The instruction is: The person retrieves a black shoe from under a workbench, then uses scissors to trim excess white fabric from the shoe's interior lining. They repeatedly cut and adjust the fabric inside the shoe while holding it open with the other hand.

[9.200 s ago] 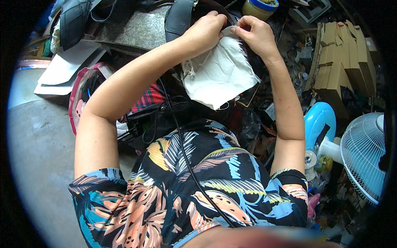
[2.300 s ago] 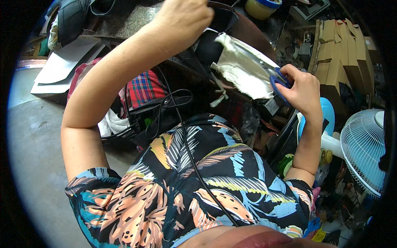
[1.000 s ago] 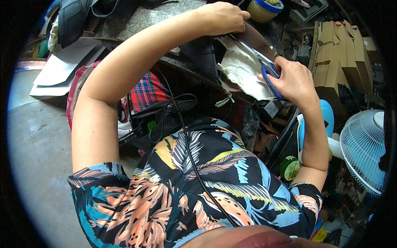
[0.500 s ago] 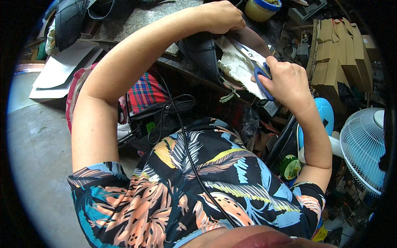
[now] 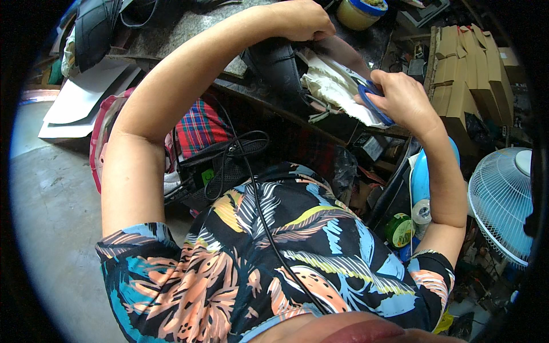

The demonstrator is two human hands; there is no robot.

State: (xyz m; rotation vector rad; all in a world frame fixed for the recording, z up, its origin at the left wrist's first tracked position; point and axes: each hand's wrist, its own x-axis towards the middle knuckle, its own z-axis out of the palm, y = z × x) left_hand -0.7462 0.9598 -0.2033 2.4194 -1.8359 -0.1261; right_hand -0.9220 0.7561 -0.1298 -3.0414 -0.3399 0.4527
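Observation:
My right hand (image 5: 403,103) grips a pair of scissors by the blue handles (image 5: 374,102). The blades lie along a white, frayed cloth piece (image 5: 334,86) and are mostly hidden. At the far side, my left hand (image 5: 309,22) is closed on the upper end of a brown curved strip (image 5: 347,54) beside the cloth; its fingertips are partly out of sight. A black shoe part (image 5: 275,67) lies just left of the cloth, below my left wrist. Whether it is joined to the cloth I cannot tell.
A jar with a blue rim (image 5: 362,12) stands on the bench beyond my hands. Flat brown cardboard boxes (image 5: 472,74) are stacked at right, above a white fan (image 5: 503,203). Black shoes (image 5: 94,34) and white sheets (image 5: 86,94) lie at left. A black cable (image 5: 251,188) hangs across my front.
My right hand and the scissors have moved slightly right, and the blades show less beside the cloth. The cloth's lower end has shifted right. My left hand stays nearly in place.

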